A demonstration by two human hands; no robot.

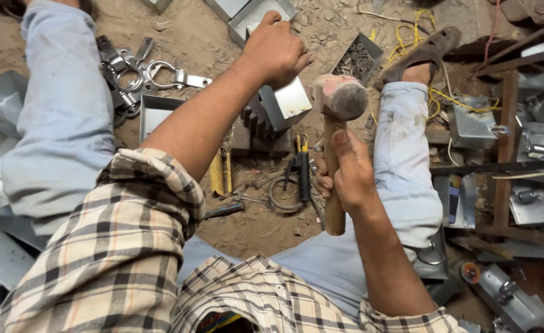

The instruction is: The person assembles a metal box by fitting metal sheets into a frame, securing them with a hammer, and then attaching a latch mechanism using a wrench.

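Observation:
My left hand (277, 49) grips the top of a folded sheet-metal piece (286, 106), holding it upright on a dark ridged metal block (261, 134) on the dirt floor between my legs. My right hand (347, 174) is wrapped around the wooden handle of a wooden mallet (339, 98). The mallet's worn round head hangs just right of the metal piece, close to it.
Pliers and small hand tools (299, 169) lie by the block. A tray of small dark fasteners (356, 60) sits beyond. Metal latches with rings (145, 74) lie at upper left, sheet-metal boxes (253, 15) at top, and more metal parts on a wooden frame (506, 148) at right.

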